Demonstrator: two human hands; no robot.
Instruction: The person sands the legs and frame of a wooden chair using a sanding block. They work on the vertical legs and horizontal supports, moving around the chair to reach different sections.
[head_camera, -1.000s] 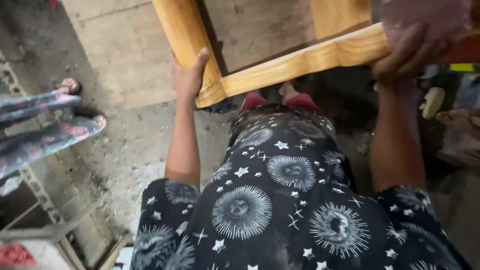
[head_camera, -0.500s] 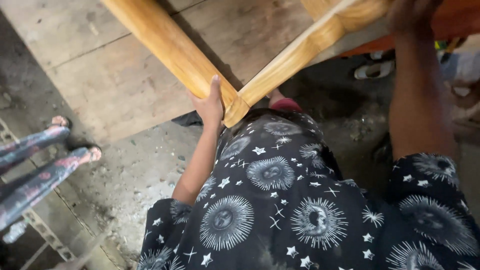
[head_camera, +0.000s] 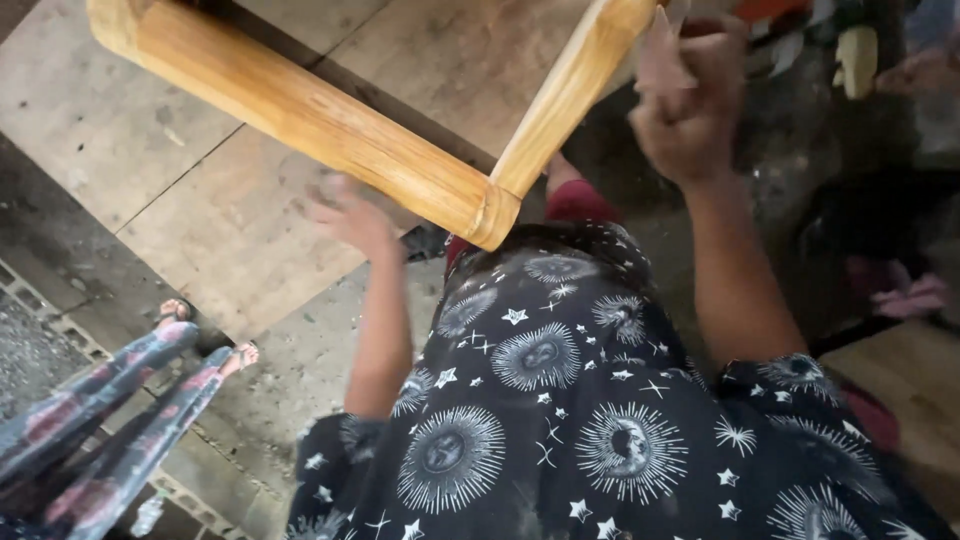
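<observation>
head camera, looking steeply down, close over own torso, hands, floor.

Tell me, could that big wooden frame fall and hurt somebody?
It might. The left hand is blurred and seems off the wooden frame, so only its corner against the body and perhaps the right hand steady it; it could tip. The person's own foot sits just under that corner and might get hit. Another person's sandalled feet stand close on the concrete floor and could be struck if the frame swings.
</observation>
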